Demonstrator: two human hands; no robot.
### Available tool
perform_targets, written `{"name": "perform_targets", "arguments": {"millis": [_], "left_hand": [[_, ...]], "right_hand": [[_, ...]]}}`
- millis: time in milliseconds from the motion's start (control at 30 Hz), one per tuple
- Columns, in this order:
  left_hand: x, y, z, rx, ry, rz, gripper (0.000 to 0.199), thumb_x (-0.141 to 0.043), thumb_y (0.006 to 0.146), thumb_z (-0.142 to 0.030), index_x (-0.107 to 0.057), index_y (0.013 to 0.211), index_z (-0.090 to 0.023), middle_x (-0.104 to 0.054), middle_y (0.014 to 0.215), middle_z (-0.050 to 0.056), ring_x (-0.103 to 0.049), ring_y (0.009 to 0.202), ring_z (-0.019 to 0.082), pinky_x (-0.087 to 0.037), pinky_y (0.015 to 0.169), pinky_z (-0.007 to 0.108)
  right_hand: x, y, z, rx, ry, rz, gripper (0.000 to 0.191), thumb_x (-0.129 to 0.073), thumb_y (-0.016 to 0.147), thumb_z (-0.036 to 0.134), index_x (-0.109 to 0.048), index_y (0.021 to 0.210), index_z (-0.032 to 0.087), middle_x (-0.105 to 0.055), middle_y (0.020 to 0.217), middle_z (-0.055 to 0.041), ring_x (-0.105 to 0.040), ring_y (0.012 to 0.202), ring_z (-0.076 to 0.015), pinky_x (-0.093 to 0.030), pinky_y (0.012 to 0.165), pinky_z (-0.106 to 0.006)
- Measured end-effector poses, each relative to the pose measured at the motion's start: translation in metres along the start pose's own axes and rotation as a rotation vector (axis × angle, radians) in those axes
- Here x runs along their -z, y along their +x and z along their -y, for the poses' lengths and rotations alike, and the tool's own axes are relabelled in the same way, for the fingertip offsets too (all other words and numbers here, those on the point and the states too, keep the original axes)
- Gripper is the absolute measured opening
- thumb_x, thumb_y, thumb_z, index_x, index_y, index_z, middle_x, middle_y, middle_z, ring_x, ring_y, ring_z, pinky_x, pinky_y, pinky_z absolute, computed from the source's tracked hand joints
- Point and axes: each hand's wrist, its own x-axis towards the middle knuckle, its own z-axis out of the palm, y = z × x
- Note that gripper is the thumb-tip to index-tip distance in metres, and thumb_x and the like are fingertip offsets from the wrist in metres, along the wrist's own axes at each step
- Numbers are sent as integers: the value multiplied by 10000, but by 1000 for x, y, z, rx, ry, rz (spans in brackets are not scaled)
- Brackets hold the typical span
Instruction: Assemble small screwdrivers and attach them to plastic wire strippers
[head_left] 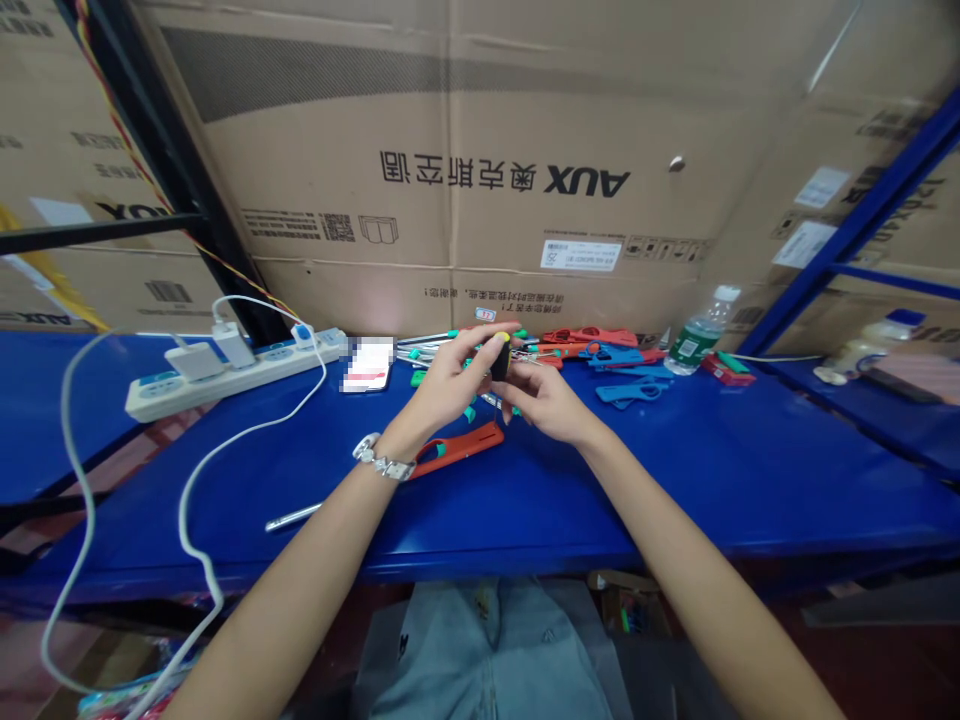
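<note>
Both hands meet over the middle of the blue table [555, 510]. My left hand [459, 375], with a silver bracelet at the wrist, has its fingers wrapped round a small black and yellow tool [501, 362]. My right hand [541, 398] is closed just below and beside it, fingers pressed together near a thin shaft; what they pinch is too small to make out. Under the hands an orange plastic piece [469, 450] with a green part lies on the table. A metal rod [292, 517] sticks out from beneath my left forearm.
Behind the hands lie thin rods, red pieces [592, 336] and blue pieces [630, 390]. A water bottle [694, 340] stands at the right. On the left are a power strip [247, 375], white cables and a phone [369, 364]. Cardboard boxes [487, 120] form the back.
</note>
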Motion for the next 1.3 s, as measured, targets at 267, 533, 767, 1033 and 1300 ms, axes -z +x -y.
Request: {"name": "perform_targets", "arguments": {"millis": [267,533,767,1033,1300], "left_hand": [[-10,3,5,-17,39,-196,206,-804,855,-408,-696,892,-237,-688,832,23,-619,765,160,-520,720,327],[-3,0,1,-20,29,5,291,-569,1017,-474,-726,1084,-238,-747,1108,90,-668,1091,222,-537,895,360],[-13,3,8,-2,18,-177,256,-822,838,-389,-630,912,-237,-686,920,33,-631,832,167,-522,787,343],[-5,0,1,-13,10,-9,222,-611,992,-431,-710,1045,-240,-740,1086,85,-669,1032,219,-536,843,371],[-7,1,4,-25,28,-146,221,-774,879,-396,-667,1006,-251,-702,1032,52,-658,943,185,-530,813,342]], "right_hand": [[-9,3,-8,10,-29,-242,466,-877,711,567,-579,777,215,-626,716,9,-544,566,-138,-452,532,-292],[-1,1,1,27,24,15,380,-744,867,566,-644,886,200,-619,712,6,-580,542,-147,-489,566,-320],[-12,3,-12,30,-58,-285,466,-861,712,572,-570,806,221,-598,717,8,-527,587,-141,-444,535,-289],[-2,0,-1,47,-32,-53,429,-761,823,618,-652,893,209,-649,783,-17,-566,638,-159,-486,612,-316],[-7,1,-7,60,-114,-208,501,-772,777,661,-552,709,216,-560,684,7,-495,641,-151,-428,616,-301]]}}
